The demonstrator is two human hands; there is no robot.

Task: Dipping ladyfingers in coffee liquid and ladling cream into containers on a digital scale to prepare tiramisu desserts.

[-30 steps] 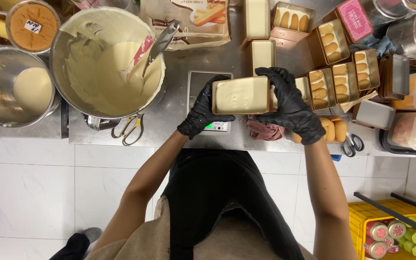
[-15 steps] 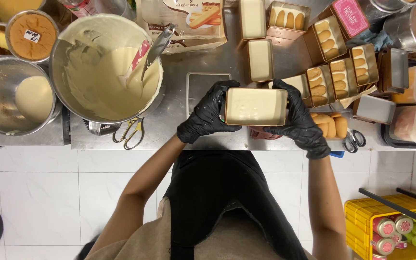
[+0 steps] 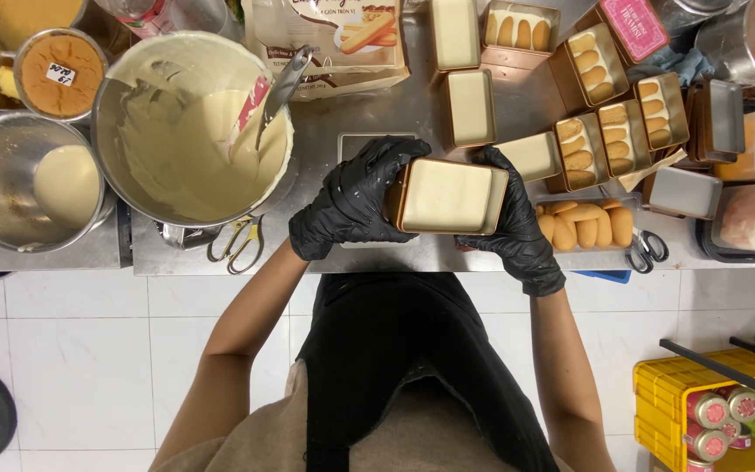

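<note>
Both black-gloved hands clasp a copper tin (image 3: 447,197) of pale cream above the steel counter's (image 3: 369,114) front edge: left hand (image 3: 353,199) grips its left end, right hand (image 3: 510,218) its right, possibly cupping underneath.

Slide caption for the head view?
Gloved left hand and right hand hold a cream-filled rectangular tin above a steel counter.

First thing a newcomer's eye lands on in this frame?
At centre, two black-gloved hands, left hand and right hand, grip a rectangular tin of pale cream above the steel counter. To the left stands a big steel bowl of cream with a ladle in it; to the right, tins lined with ladyfinger biscuits.
</note>
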